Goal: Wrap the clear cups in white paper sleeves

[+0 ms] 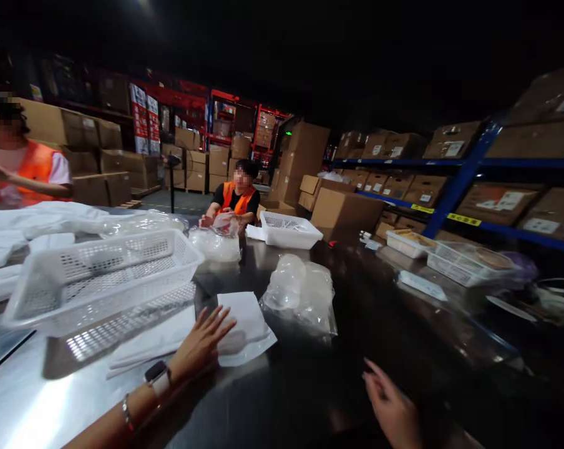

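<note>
My left hand [204, 340] lies with its fingers spread on the edge of a flat white packet [245, 321], which has a translucent margin. Beneath that wrist runs a folded white sheet or bag [155, 340]. To the right of the packet, clear plastic bags hold round translucent pieces [301, 290]; their exact kind I cannot make out. My right hand [390, 402] hovers near the table's front, the index finger stretched out and the others loosely bent. Nothing shows in it, and it is apart from the bags.
A large white perforated basket [108, 305] stands at left, a smaller white basket [291, 237] at the back. Across the metal table sits a person in an orange vest [238, 196], hands on more bagged pieces [215, 243]. Another person [29, 174] is far left. Shallow trays [469, 265] line the right.
</note>
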{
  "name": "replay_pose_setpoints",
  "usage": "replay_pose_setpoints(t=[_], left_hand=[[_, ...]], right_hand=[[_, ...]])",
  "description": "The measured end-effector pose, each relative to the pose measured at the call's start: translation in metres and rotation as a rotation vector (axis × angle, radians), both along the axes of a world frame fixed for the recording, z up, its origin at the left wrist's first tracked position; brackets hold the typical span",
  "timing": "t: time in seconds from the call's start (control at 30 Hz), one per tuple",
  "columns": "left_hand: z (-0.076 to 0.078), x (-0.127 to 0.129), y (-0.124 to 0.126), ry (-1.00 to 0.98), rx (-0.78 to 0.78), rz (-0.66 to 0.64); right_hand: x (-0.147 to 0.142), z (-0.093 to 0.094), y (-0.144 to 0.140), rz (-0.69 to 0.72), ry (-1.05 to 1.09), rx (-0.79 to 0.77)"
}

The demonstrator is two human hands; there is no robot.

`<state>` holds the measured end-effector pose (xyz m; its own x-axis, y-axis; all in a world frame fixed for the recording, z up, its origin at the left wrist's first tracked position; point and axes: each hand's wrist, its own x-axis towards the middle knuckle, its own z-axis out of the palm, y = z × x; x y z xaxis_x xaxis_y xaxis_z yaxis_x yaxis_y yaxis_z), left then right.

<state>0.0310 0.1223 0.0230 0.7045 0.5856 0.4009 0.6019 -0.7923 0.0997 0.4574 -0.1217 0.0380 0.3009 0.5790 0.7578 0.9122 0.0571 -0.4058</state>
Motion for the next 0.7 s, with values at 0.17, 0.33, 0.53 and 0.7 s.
replay_pose_setpoints(t=[0.17,0.33,0.53,0.7], left_hand=[[-0.004,0.011,-0.001,-0.05,-0.019,-0.144],[-0.004,-0.004,-0.01,-0.074,-0.127,-0.203],[-0.001,-0.024,-0.039,-0.081,-0.303,-0.233],[-0.004,-0.033,-0.092,-0.371,-0.588,-0.065]], right_hand=[[-0.078,0.005,0.161,0.656,-0.607,-0.099],[-0.12,-0.006,0.217,0.932,-0.713,-0.051],[-0.121,-0.018,0.18,0.985,-0.534,0.007],[-0.145,-0.024,0.118,0.877,-0.065,-0.156]])
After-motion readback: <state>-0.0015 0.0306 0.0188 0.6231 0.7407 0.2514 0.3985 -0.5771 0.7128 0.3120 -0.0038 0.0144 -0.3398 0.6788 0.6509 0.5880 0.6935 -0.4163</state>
